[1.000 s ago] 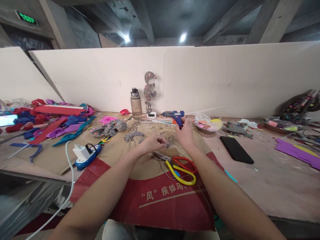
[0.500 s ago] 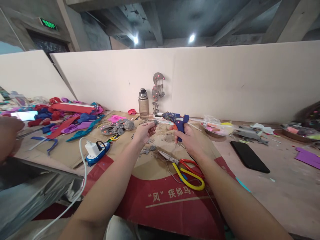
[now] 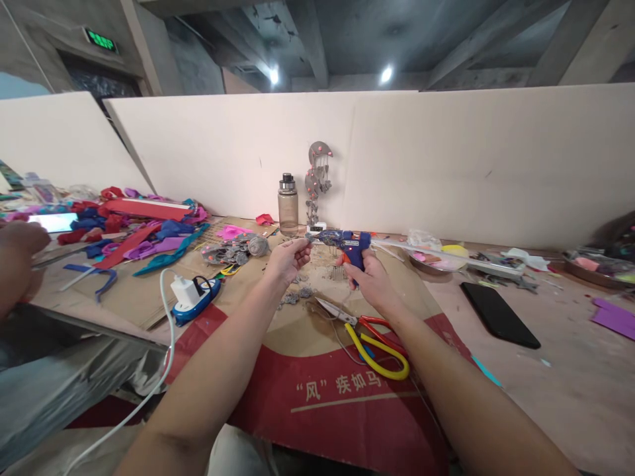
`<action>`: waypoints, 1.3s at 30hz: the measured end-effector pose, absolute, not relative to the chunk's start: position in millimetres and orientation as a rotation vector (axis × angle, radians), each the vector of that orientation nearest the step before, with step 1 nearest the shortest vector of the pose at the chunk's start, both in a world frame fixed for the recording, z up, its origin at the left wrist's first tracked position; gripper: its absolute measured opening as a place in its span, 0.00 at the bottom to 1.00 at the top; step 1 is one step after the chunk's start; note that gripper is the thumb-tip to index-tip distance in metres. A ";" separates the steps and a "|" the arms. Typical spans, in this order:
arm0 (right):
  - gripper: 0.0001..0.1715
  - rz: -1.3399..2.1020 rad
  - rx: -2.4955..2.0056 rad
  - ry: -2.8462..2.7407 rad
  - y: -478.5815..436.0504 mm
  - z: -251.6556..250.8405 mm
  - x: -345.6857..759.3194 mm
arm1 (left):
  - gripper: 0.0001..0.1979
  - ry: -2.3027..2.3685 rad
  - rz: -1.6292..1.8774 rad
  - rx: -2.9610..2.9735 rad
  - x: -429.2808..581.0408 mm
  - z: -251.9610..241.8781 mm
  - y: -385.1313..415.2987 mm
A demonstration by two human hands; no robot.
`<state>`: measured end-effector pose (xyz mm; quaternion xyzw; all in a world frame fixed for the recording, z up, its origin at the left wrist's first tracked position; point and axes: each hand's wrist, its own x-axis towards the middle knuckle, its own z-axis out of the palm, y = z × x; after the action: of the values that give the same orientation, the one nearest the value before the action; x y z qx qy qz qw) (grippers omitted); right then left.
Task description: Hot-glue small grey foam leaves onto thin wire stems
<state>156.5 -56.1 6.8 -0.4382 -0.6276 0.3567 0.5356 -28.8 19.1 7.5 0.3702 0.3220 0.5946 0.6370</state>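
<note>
My right hand [image 3: 373,279] is wrapped round the handle of a blue hot glue gun [image 3: 354,243] with an orange trigger. From the gun's rear a long pale translucent stick [image 3: 446,256] stretches to the right. Between the closed fingertips of my left hand [image 3: 290,261] is a small grey piece [image 3: 309,238], mostly covered by fingers and nozzle. The gun's tip points left and meets this piece, or nearly so; contact cannot be made out. Below the hands lie grey scraps [image 3: 296,296] and scissors [image 3: 380,347] with red and yellow handles.
A grey hanging ornament [image 3: 319,172] is on the white panel behind a bottle [image 3: 288,206]. Left are grey yarn [image 3: 258,244], a blue power strip [image 3: 196,305] and coloured fabric [image 3: 149,231]. A phone [image 3: 499,314] lies right. Another person's hand [image 3: 22,248] is far left.
The glue gun has turned more level, and its nozzle has come up to the grey piece in my left hand. The pale stick behind it now shows. The view has shifted slightly.
</note>
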 end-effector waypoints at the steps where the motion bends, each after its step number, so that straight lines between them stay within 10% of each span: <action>1: 0.10 0.849 -1.051 -1.497 -55.8 6.0 156.4 | 0.04 0.737 1.360 0.840 -28.5 8.2 18.4; 39: 0.13 0.649 -1.096 -1.555 -48.2 -6.5 159.6 | 0.05 0.771 1.401 0.770 -27.0 14.9 15.8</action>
<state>159.6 -48.2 -6.5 -0.4603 -0.6532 0.2726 0.5359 -27.0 15.8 14.9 0.3365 0.3368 0.6120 0.6315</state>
